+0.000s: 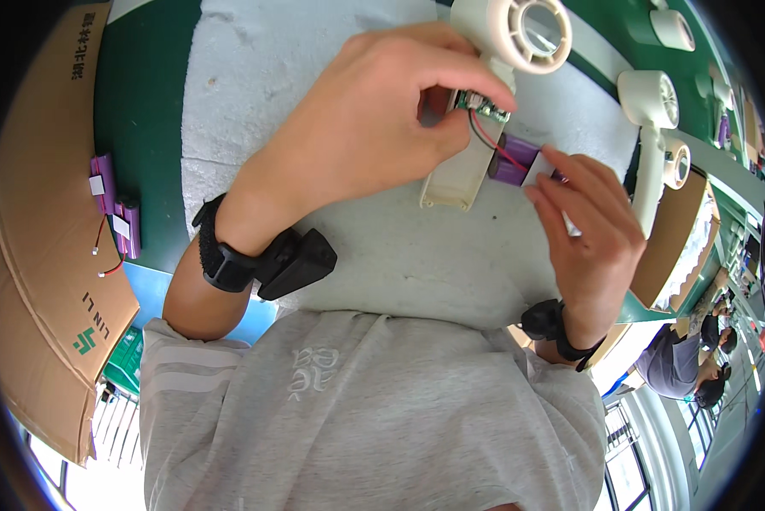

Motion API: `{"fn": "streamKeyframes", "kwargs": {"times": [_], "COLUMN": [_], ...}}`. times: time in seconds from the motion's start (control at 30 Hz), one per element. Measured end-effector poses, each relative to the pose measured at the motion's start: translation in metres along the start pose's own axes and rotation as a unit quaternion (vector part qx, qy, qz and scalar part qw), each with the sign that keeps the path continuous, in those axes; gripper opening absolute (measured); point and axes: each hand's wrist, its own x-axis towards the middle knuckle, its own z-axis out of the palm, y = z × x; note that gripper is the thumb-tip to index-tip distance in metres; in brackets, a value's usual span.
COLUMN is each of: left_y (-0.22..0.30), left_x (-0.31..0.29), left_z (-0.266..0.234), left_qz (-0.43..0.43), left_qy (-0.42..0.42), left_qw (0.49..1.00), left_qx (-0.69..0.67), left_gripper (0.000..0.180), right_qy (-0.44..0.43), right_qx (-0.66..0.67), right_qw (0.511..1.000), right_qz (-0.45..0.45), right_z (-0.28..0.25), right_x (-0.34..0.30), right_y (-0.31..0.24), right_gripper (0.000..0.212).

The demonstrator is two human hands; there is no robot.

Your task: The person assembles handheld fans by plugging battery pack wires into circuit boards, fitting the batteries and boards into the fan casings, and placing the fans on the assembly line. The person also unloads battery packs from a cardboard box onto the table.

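My left hand [361,115] pinches the upper handle of a cream handheld fan [455,180], its thumb and index finger closed around the spot where a small green circuit board [487,106] sits in the opened handle. The fan's round head [527,38] points away at the top. Red and black wires [485,134] run from the board toward a purple battery pack [510,160] with a white label. That pack lies beside the handle, gripped between the fingertips of my right hand [600,209]. Part of the board is hidden by my left fingers.
Two purple battery packs [127,230] with wires lie on the green table at left, beside a large cardboard box [46,230]. A pale foam mat [399,272] is under my hands. More cream fans [651,98] and an open carton [672,247] stand at right; a person [672,362] sits beyond.
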Motion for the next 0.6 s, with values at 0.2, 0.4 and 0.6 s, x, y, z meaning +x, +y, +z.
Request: {"fn": "streamKeyframes", "kwargs": {"times": [0.2,0.4,0.6], "left_y": [-0.002,-0.002,-0.002], "left_x": [-0.001,-0.003,0.0], "left_z": [0.002,0.004,0.0], "left_qz": [0.041,0.055,0.046], "left_qy": [0.021,0.03,0.007], "left_qw": [0.999,0.998,0.998], "left_qx": [-0.003,-0.031,-0.045], "left_gripper": [0.033,0.03,0.03], "right_qy": [-0.003,0.034,0.051], "right_qx": [-0.036,-0.034,0.007], "right_qw": [0.999,0.999,0.999], "right_qz": [0.015,0.01,0.011], "right_z": [0.001,0.01,0.006], "right_x": [0.0,-0.009,-0.011], "right_y": [-0.019,-0.012,-0.012], "right_gripper": [0.012,0.012,0.011]}}
